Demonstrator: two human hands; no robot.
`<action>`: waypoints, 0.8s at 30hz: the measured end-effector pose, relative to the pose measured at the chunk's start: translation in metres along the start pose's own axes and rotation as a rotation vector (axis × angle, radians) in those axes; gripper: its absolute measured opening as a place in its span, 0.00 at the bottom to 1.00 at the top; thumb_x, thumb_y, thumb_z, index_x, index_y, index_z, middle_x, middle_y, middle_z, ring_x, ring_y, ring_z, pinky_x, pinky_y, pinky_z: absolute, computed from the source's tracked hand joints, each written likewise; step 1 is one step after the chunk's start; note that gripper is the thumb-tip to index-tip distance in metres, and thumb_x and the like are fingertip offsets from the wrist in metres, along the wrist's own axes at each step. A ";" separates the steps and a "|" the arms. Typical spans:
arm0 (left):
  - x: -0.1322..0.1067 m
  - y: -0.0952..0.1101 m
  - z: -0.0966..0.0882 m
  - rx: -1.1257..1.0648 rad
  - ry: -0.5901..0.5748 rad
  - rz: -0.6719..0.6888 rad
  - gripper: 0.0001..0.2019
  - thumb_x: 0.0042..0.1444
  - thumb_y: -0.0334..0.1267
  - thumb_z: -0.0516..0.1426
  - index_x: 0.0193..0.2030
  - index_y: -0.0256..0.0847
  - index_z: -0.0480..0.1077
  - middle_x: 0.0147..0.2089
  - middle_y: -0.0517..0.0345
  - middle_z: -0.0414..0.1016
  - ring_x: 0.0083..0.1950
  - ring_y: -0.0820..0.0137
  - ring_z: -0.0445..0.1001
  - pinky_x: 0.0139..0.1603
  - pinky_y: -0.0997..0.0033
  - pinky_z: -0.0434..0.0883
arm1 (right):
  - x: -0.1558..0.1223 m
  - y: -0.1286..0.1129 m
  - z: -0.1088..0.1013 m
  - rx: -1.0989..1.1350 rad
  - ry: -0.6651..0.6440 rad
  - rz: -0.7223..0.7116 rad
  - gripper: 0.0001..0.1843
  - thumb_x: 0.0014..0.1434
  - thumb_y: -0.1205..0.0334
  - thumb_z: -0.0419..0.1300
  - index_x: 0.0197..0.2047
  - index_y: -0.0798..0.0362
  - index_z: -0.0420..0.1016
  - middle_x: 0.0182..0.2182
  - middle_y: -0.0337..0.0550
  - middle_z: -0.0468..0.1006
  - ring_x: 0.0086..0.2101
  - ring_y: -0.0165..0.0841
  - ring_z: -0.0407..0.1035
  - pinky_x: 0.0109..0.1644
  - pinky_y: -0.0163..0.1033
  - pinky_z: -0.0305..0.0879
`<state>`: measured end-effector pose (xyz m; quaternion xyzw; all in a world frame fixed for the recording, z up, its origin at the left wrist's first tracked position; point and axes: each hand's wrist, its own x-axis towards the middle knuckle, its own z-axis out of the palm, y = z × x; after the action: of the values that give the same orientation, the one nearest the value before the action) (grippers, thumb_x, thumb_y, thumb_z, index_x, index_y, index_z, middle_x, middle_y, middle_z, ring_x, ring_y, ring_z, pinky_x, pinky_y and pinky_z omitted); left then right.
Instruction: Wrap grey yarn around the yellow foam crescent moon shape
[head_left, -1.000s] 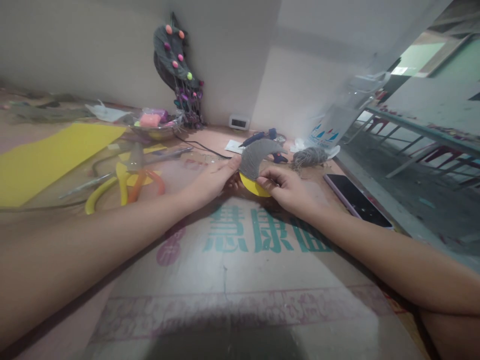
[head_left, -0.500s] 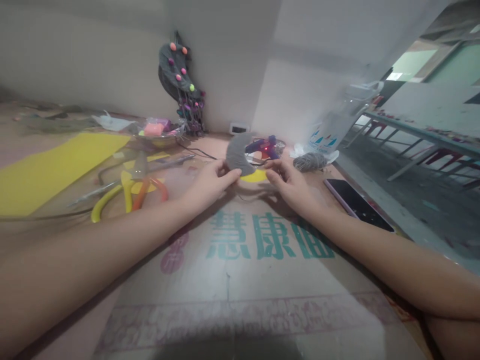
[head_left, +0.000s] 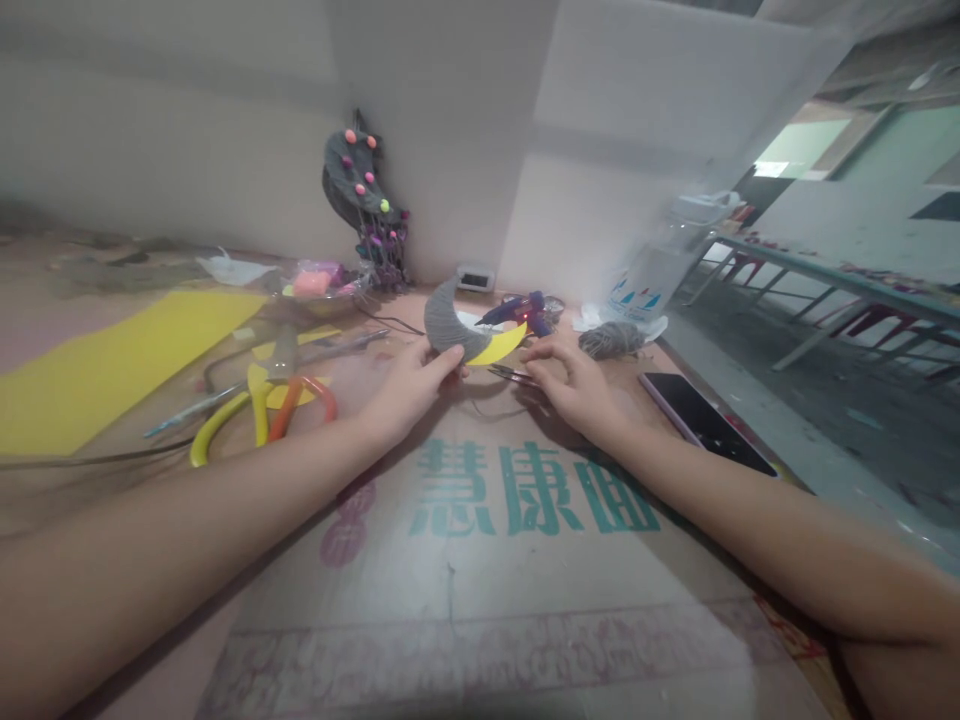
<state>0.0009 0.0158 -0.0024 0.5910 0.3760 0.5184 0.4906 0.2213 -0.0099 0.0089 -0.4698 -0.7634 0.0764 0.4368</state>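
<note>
"Where was the crescent (head_left: 454, 325) when you looked down?"

"In my left hand (head_left: 416, 388). I had it pinched near its lower edge, thumb in front, grey yarn side toward the left and its bare yellow tip (head_left: 504, 345) pointing toward my other hand."

"And that one?"

"My right hand (head_left: 571, 382) was just beside the tip, fingers curled around a small pointed metal tool (head_left: 511, 374). I couldn't tell whether the tool touched the crescent."

"What lay around you?"

"Just beyond was a blue glue gun (head_left: 517, 311) with a red light, and to its right a ball of grey yarn (head_left: 611, 340). My phone (head_left: 707, 424) lay by my right forearm. On the left, yellow and orange tool handles (head_left: 261, 405) lay near a yellow sheet (head_left: 127, 375). A printed board (head_left: 517, 590) with green characters covered the worktop before me."

"Farther off?"

"A larger grey crescent dotted with coloured beads (head_left: 352, 180) stood against the wall (head_left: 450, 120). Away to the right was a long table (head_left: 832, 285), with red stools (head_left: 870, 313) beneath."
</note>
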 end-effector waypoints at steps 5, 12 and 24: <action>0.003 -0.003 -0.002 -0.079 0.122 -0.032 0.10 0.58 0.42 0.58 0.33 0.36 0.68 0.29 0.60 0.72 0.28 0.76 0.70 0.30 0.76 0.67 | -0.014 -0.046 -0.010 0.353 -0.611 0.022 0.14 0.67 0.56 0.53 0.39 0.54 0.76 0.34 0.43 0.81 0.36 0.33 0.76 0.43 0.38 0.71; 0.001 0.003 0.000 -0.103 0.081 -0.002 0.10 0.60 0.43 0.58 0.38 0.38 0.64 0.30 0.60 0.73 0.23 0.76 0.72 0.20 0.78 0.67 | -0.010 -0.025 0.010 -0.070 -0.625 -0.131 0.31 0.66 0.51 0.53 0.67 0.60 0.60 0.66 0.62 0.61 0.65 0.46 0.56 0.68 0.56 0.51; 0.001 0.001 0.001 -0.103 0.038 -0.070 0.11 0.57 0.43 0.59 0.37 0.37 0.66 0.29 0.60 0.74 0.25 0.75 0.71 0.26 0.76 0.67 | -0.014 -0.056 -0.002 0.360 -0.830 -0.119 0.34 0.61 0.37 0.55 0.60 0.53 0.72 0.64 0.54 0.65 0.67 0.42 0.53 0.70 0.52 0.47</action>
<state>0.0020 0.0169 -0.0012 0.5415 0.3786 0.5305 0.5310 0.1893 -0.0521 0.0313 -0.2713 -0.8740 0.3644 0.1724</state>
